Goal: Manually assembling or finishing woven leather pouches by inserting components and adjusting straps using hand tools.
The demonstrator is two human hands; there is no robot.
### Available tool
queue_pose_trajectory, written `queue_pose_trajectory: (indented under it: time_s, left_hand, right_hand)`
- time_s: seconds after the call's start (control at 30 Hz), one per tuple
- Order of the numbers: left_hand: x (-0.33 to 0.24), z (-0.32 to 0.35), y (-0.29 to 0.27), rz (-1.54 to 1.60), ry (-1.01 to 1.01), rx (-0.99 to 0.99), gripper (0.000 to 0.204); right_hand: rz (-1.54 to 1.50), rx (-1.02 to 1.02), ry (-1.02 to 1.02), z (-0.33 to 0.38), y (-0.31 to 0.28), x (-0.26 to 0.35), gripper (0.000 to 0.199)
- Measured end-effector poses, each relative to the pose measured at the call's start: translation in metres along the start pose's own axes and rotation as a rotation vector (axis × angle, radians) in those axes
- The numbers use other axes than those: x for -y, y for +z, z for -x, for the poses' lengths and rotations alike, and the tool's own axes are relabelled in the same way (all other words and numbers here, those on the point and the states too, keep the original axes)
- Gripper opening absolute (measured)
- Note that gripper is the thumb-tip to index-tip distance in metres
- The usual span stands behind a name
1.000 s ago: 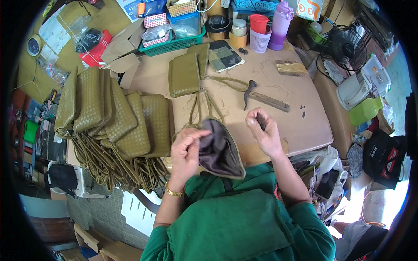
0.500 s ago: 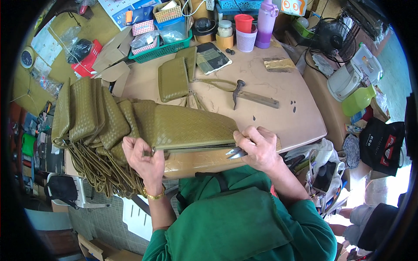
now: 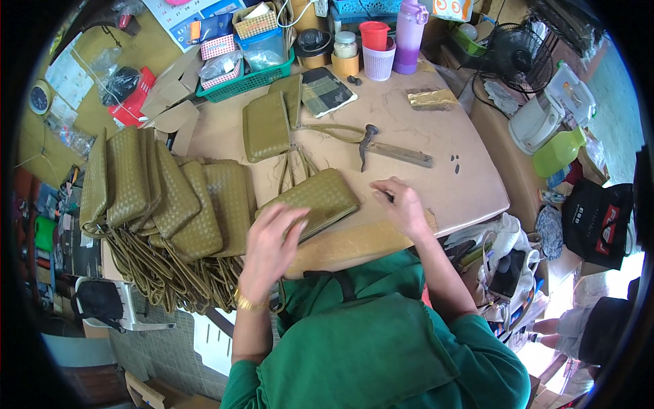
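An olive woven pouch point(image 3: 320, 198) lies flat on the tan worktable point(image 3: 449, 198) in front of me. My left hand point(image 3: 272, 242) rests on its near left end, fingers spread. My right hand point(image 3: 403, 204) sits on the table just right of the pouch, fingers bent, touching the surface; whether it pinches something small I cannot tell. A row of matching olive pouches point(image 3: 170, 198) leans at the table's left, their straps hanging over the edge. Another olive pouch point(image 3: 267, 126) lies further back.
A hammer point(image 3: 392, 150) lies behind my right hand. At the back stand a green basket point(image 3: 252, 75), a calculator point(image 3: 325, 92), cups point(image 3: 375, 48) and a purple bottle point(image 3: 409, 34). A fan point(image 3: 521, 51) and bags point(image 3: 596, 221) crowd the right side.
The pouch I held stretched between both hands has been laid down on the table. My left hand now presses on it, and my right hand has let go and moved to the tabletop.
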State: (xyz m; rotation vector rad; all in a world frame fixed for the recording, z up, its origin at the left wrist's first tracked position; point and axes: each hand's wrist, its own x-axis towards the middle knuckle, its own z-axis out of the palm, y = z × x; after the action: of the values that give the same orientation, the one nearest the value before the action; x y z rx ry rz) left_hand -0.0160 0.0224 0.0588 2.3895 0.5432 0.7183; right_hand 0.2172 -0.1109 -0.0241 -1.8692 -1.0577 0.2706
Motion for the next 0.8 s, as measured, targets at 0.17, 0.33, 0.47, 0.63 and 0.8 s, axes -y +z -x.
queue_pose_trajectory:
  time_s: [0.17,0.33,0.47,0.63,0.8]
  left_hand:
    - [0.047,-0.035,0.085,0.066,0.118,0.151,0.036]
    - [0.04,-0.024,0.114,-0.029,0.086,0.045,0.024]
    - [0.045,-0.017,0.123,0.102,0.009,-0.027,0.012]
    - [0.048,-0.021,0.115,0.171,-0.247,-0.055,0.009]
    - [0.07,-0.02,0.118,0.937,-0.597,-0.186,0.011]
  right_hand:
    - [-0.008,0.071,-0.03,0.003,0.017,0.008,0.02]
    - [0.009,0.119,-0.015,0.013,0.021,-0.009,0.021]
    - [0.044,0.137,0.005,0.007,0.027,-0.001,0.02]
    - [0.088,0.075,0.061,0.012,0.019,0.006,0.022]
    - [0.071,0.049,0.038,0.018,0.021,0.007,0.024]
